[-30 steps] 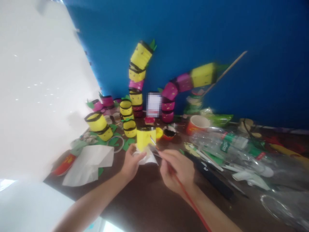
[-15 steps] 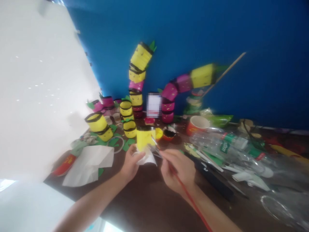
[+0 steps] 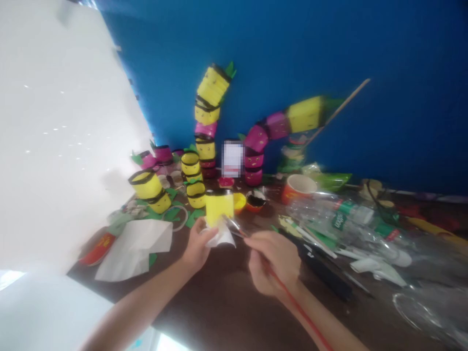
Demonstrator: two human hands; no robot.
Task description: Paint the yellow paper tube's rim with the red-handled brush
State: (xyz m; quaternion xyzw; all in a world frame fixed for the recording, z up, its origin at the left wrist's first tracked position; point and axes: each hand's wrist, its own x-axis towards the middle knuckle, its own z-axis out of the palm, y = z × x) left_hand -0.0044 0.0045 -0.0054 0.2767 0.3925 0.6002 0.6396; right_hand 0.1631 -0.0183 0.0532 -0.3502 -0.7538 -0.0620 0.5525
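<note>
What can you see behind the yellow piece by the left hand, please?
Past the right edge of the yellow piece shows a yellow bowl; above the piece's top, a pinkish container. Anything directly behind is covered.

Left hand curled, thumb extended; right hand in a pinch grip, forearms angled inward from below

The left hand holds a black-rimmed yellow container, the right hand a red-handled paintbrush.
</note>
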